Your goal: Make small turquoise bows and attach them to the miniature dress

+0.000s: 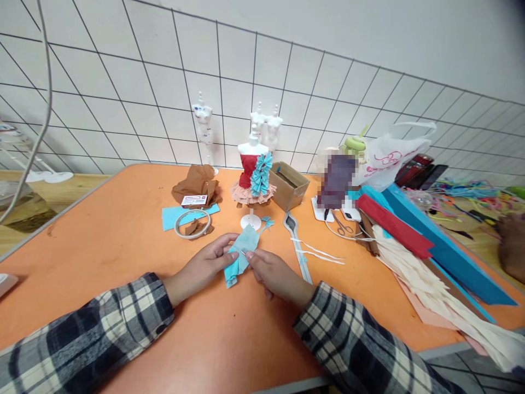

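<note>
A piece of light blue crepe paper [247,238], gathered into folds at its lower end, is held over the front of the table. My left hand [213,257] pinches its left side between thumb and fingers. At its right edge, my right hand [273,271] is closed, with a thin, pale needle-like tool [243,252] at the fingertips, its tip against the paper. Just beyond stands a small mannequin [253,146] in a red bodice with a blue ruffle [261,174] and a peach ruffled skirt [246,193]. A blue scrap [268,222] lies by its base.
To the left lie brown crepe paper [196,181], a small box [194,200] and a hoop [177,225]. A cardboard box [290,186], a zipper-like grey strip [301,257], scissors [342,225] and coloured paper strips [410,262] occupy the right. Another person's hand [512,246] is at far right.
</note>
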`<state>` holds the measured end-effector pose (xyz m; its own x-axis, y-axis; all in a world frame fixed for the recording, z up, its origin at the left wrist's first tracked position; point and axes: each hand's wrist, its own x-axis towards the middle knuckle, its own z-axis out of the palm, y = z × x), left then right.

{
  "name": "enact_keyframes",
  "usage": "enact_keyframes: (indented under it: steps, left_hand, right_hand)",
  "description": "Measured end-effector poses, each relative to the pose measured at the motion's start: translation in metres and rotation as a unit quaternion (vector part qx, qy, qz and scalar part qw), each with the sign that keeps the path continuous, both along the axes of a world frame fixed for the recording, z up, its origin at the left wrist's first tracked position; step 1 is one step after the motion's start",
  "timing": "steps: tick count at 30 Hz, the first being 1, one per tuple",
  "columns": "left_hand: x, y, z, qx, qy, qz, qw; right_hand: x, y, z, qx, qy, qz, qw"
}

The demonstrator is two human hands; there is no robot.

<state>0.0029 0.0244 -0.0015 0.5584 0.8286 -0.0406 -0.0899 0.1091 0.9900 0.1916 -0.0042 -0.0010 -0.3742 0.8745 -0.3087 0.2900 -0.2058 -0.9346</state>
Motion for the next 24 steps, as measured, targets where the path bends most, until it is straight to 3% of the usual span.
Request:
enact_keyframes:
  steps: [7, 24]
  left_hand:
    - [0.0039, -0.0063, 0.0066, 0.021, 0.02, -0.023, 0.999]
    - [0.001, -0.0054, 0.0017, -0.001, 0.016, 0.013, 1.0]
  right_hand:
    - [0.0011, 0.0016, -0.0031, 0.007, -0.005, 0.005, 1.0]
    - [0.0018, 0.0008, 0.0004, 0.002, -0.007, 0.018, 1.0]
